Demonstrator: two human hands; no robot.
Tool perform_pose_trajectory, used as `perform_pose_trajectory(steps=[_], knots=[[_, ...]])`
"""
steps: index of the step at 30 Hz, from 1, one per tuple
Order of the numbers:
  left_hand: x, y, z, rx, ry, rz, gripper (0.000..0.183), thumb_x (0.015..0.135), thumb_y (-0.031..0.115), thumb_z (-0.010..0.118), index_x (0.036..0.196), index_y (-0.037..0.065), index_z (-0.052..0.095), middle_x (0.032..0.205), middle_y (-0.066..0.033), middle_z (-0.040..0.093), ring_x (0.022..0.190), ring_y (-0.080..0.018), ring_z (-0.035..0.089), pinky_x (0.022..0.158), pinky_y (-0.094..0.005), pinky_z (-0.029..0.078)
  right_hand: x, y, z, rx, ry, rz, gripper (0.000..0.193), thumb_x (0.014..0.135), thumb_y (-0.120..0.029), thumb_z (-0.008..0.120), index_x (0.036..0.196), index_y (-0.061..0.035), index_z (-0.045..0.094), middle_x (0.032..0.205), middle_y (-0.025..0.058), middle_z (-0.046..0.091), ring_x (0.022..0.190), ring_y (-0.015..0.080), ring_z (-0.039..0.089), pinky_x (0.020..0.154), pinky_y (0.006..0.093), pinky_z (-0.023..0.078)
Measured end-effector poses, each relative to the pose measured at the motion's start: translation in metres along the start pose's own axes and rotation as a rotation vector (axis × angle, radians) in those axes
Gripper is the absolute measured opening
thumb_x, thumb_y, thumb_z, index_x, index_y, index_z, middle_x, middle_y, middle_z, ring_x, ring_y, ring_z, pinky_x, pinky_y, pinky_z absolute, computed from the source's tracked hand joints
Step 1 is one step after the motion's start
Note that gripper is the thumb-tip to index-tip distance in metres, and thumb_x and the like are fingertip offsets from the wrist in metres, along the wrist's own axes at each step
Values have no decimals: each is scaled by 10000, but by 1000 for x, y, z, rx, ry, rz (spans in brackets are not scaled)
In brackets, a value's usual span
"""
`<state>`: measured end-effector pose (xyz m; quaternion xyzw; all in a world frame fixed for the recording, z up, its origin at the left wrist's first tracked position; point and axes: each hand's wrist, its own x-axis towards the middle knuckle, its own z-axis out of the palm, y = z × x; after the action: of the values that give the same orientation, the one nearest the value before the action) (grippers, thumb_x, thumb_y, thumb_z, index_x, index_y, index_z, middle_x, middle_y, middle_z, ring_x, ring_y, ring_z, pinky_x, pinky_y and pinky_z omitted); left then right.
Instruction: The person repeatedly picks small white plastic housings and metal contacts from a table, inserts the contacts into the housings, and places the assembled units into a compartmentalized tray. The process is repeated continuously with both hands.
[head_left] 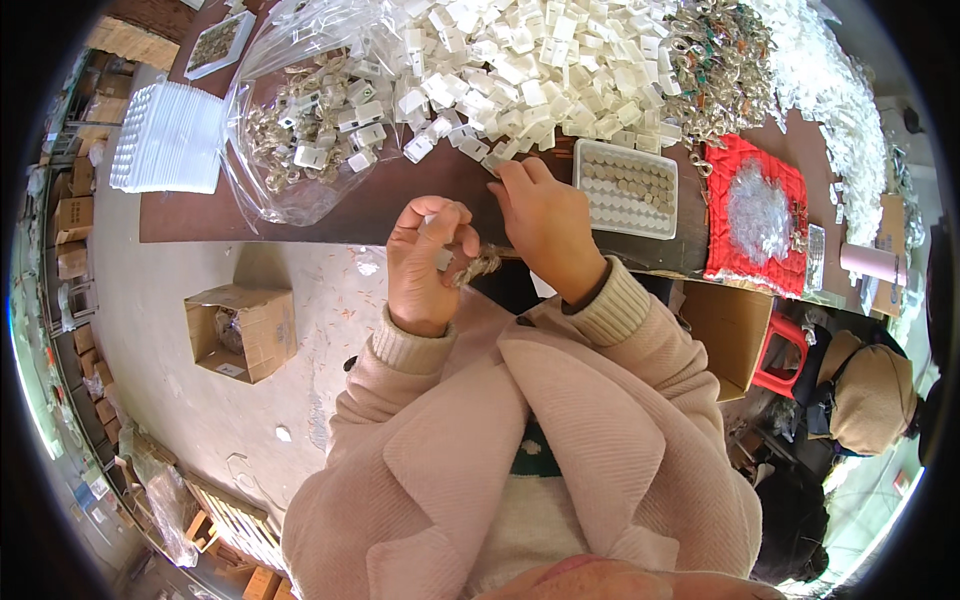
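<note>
My left hand (pixel 425 270) is over the table's near edge, its fingers curled around a small white plastic piece (pixel 444 259). Metal clasps (pixel 480 265) dangle beside that palm. My right hand (pixel 548 222) reaches to the front of a big heap of white plastic cases (pixel 540 70). Its thumb and fingertips are pressed together at a case (pixel 493 164) on the heap's edge; whether they grip it is partly hidden. Just right of this hand stands a white tray (pixel 625 228) with rows of small round metal discs (pixel 630 180).
A clear plastic bag (pixel 300 205) of cases with clasps lies left, next to stacked white trays (pixel 170 140). On the right are a pile of metal clasps (pixel 715 70), a red cloth (pixel 735 255) with clear plastic bits, and a pink cylinder (pixel 870 263). A cardboard box (pixel 265 335) sits on the floor.
</note>
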<state>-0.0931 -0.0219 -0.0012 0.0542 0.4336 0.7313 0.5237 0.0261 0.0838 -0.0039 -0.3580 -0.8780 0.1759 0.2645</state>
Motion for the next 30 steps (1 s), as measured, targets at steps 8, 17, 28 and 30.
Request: perform_pose_trajectory(steps=[8, 17, 28, 30], knots=[[0, -1, 14, 161, -38, -73, 170, 937, 17, 671, 1103, 29, 634, 757, 2, 588, 510, -49, 459, 426, -195, 272, -6, -7, -38, 469, -24, 105, 85, 877, -76, 695, 929, -53, 631, 833, 122, 651, 680, 333, 653, 571, 394, 506], [9, -21, 31, 137, -165, -179, 147, 957, 77, 684, 1071, 36, 601, 704, -12, 576, 509, -48, 448, 421, -193, 280, -15, 2, -67, 488, 5, 190, 82, 863, -41, 721, 939, -33, 690, 841, 131, 677, 680, 267, 665, 605, 330, 515], [-6, -28, 32, 184, -197, -150, 105, 933, 0, 668, 1008, 26, 598, 711, 6, 572, 542, -42, 450, 465, -212, 310, -41, 16, -80, 619, -102, 177, 150, 842, -9, 737, 983, -42, 698, 884, 122, 693, 718, 270, 670, 627, 323, 521], [-7, -28, 33, 124, -253, -119, 98, 936, 2, 669, 996, 24, 596, 768, -17, 612, 548, -42, 445, 467, -209, 303, -46, 32, -93, 486, 40, 226, 140, 881, 21, 712, 1019, -6, 713, 852, 86, 690, 750, 136, 678, 657, 257, 520]])
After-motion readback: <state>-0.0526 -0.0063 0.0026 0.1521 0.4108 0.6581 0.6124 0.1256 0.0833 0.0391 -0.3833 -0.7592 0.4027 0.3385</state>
